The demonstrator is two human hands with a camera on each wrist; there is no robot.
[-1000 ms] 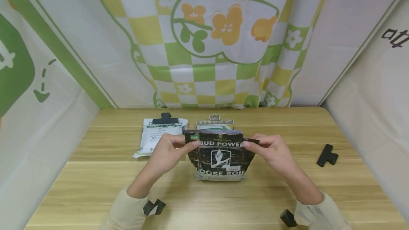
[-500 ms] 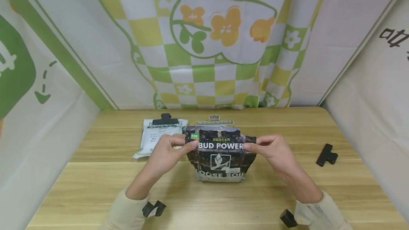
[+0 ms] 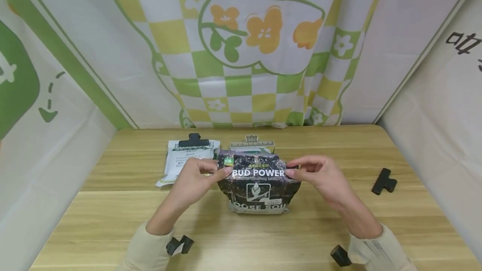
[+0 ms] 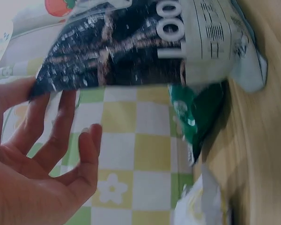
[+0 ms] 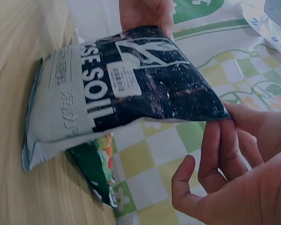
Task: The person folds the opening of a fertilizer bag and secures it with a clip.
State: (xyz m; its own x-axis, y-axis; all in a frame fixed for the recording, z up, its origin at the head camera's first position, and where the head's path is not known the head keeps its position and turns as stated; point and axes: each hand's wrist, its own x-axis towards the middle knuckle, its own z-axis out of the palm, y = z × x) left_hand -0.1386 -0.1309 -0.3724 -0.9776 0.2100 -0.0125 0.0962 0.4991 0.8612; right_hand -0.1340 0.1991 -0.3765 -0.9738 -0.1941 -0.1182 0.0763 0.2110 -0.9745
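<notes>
A black and grey bag of loose soil [image 3: 257, 193], printed BUD POWER, stands on the wooden table in the head view. Its upper part is creased and bends back. My left hand [image 3: 196, 181] pinches the bag's upper left edge between thumb and fingers. At the upper right edge, my right hand [image 3: 324, 180] pinches it the same way. In the left wrist view, thumb and index of the left hand [image 4: 47, 154] meet at the bag's corner while other fingers curl loosely below. The right wrist view has the right hand [image 5: 239, 159] gripping the opposite corner.
Behind stand a white packet [image 3: 186, 162] with a black clip [image 3: 193, 140] and a partly hidden packet with a piano-key clip [image 3: 252, 144]. A green packet [image 4: 199, 115] shows behind the soil bag. Another black clip [image 3: 384, 182] lies at right. A patterned curtain [image 3: 263, 95] hangs behind.
The bag's top rose slightly, then dipped and tilted back, so the upper front panel lies flatter. Both hands keep their places at its edges; the right index finger has lifted a little.
</notes>
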